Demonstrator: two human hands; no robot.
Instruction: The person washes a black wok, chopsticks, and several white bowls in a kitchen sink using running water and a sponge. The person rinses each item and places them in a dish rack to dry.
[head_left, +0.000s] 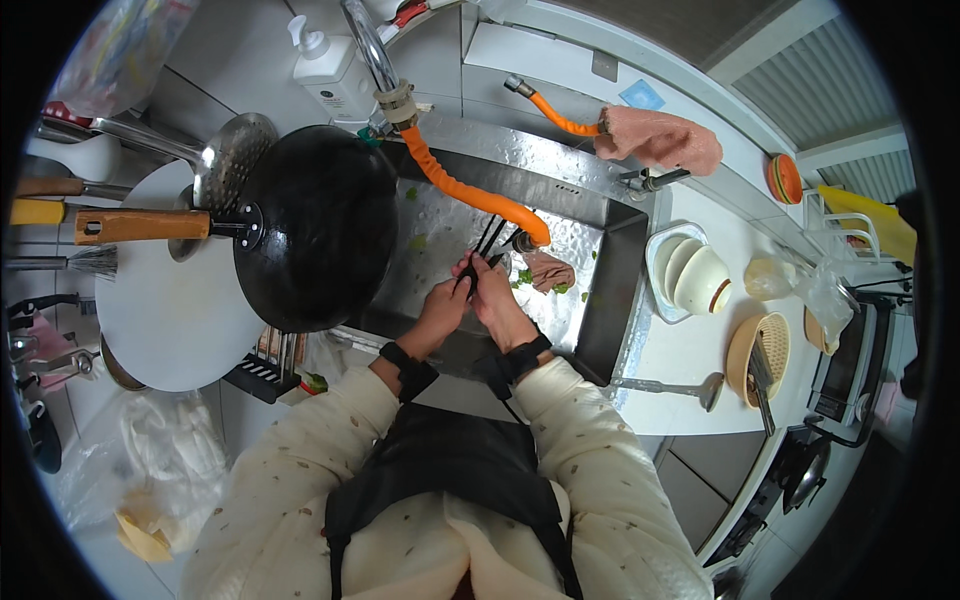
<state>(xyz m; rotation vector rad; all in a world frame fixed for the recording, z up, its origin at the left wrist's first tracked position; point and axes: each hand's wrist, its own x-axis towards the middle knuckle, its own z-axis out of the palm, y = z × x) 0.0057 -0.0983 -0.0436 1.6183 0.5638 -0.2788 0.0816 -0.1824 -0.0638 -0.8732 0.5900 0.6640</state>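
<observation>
Both my hands are together over a stainless steel sink (487, 165), below the mouth of an orange faucet hose (469, 193). My left hand (446, 300) and my right hand (489, 285) are closed round a bundle of thin black sticks (491, 234), which look like chopsticks; their tips point up toward the hose. A crumpled pinkish-brown cloth (551, 271) lies on the sink floor just right of my hands, with green leaf scraps (523, 277) beside it. Part of the bundle is hidden by my fingers.
A black wok (319, 225) with a wooden handle overhangs the sink's left side. White bowls (697, 277) sit in a tray on the right counter, near a ladle (709, 391) and a beige basket (772, 337). A pink cloth (660, 139) hangs over a second tap behind the sink.
</observation>
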